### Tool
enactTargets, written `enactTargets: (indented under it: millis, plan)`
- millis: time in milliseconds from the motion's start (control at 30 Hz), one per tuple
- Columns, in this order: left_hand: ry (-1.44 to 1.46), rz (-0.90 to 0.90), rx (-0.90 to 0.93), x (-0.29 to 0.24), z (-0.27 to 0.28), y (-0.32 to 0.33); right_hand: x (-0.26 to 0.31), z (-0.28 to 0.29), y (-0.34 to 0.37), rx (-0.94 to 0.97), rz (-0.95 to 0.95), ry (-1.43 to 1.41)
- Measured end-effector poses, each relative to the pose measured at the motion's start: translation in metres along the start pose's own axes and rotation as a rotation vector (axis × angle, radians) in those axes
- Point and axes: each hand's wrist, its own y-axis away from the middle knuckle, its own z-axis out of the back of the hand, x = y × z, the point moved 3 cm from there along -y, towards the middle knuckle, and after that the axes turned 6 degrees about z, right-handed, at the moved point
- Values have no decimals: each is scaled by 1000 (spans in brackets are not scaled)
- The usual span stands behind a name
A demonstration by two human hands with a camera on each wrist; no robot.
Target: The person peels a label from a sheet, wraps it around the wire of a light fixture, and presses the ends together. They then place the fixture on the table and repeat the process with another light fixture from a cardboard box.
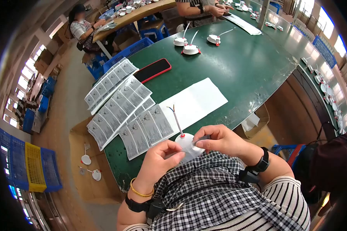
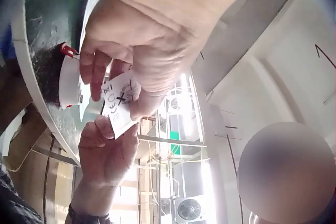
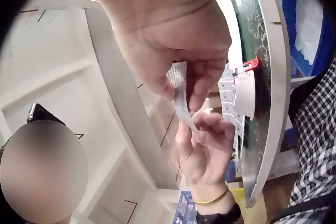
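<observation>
My left hand [image 1: 158, 158] and right hand [image 1: 221, 140] pinch a small printed label [image 2: 123, 100] by its opposite ends, between thumb and fingers. In the right wrist view the label [image 3: 181, 95] looks slightly curved, with fine print on one side. Just beyond it, at the table's near edge, lies a white round downlight [image 1: 181, 139] with red clips and a grey cable ending in bare-coloured wires. The label overlaps this downlight in the head view, while both wrist views show the hands off to its side.
Grey printed label sheets [image 1: 121, 104] spread over the green table [image 1: 254, 57], beside blank white backing paper [image 1: 198, 100]. A red-cased phone [image 1: 153, 70] lies behind them. Several downlights [image 1: 191, 49] stand farther back. Below left, a cardboard box [image 1: 85, 181] holds more lamps. Other people sit across.
</observation>
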Motion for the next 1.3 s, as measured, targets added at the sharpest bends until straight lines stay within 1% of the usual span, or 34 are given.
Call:
enactTargets:
  millis: [33, 67, 100, 167, 200, 233, 300, 333, 367, 433, 467, 533, 567, 633, 667, 700, 767, 800, 867, 900, 967, 1300]
  plan:
    - [-28, 16, -53, 1, 3, 0, 2, 1, -3, -11, 39, 18]
    - [-34, -53, -119, -4, 1, -1, 3, 1, -5, -20, 79, 37]
    - [-37, -55, -120, -5, 3, -2, 1, 2, -8, -18, 83, 37]
    - [-126, -164, -183, -12, 10, -2, -10, 10, -15, -186, 134, 69]
    - [-117, -172, -210, -17, 12, -1, -14, 9, -19, -225, 209, 119]
    - [-120, -176, -215, -22, 13, -1, -19, 7, -25, -236, 277, 298]
    - [-135, -192, -223, -30, 16, -2, -21, -3, -30, -193, 411, 569]
    - [-119, -190, -216, -32, 16, -3, -11, -10, -29, -217, 482, 665]
    - [-128, -190, -220, -35, 15, -4, -16, -13, -32, -243, 510, 668]
    - [-107, -225, -220, -42, 10, -7, -32, -12, -38, -158, 420, 808]
    - [-115, -223, -221, -43, 12, -7, -35, -15, -37, -161, 425, 802]
    - [-195, -163, -210, -40, 16, -10, -33, -21, -34, -168, 539, 743]
    - [-203, -161, -211, -41, 17, -8, -32, -22, -34, -172, 543, 737]
    - [-85, -232, -258, -44, 17, -3, -33, -23, -34, -98, 439, 714]
    - [-53, -287, -251, -48, 15, -2, -34, -23, -33, -114, 443, 717]
    - [-58, -283, -247, -47, 15, -4, -33, -24, -33, -120, 443, 713]
    - [-146, -200, -283, -40, 18, -11, -31, -26, -32, -128, 449, 720]
    - [-148, -197, -282, -36, 20, -14, -31, -26, -32, -129, 449, 717]
    - [-141, -109, -319, -26, 27, -19, -32, -27, -33, -132, 445, 742]
    - [-145, -104, -320, -22, 28, -20, -33, -27, -33, -133, 443, 736]
    - [-131, -151, -338, -19, 29, -22, -32, -28, -32, -163, 462, 739]
    - [-110, -135, -325, -16, 34, -26, -29, -28, -31, -146, 429, 762]
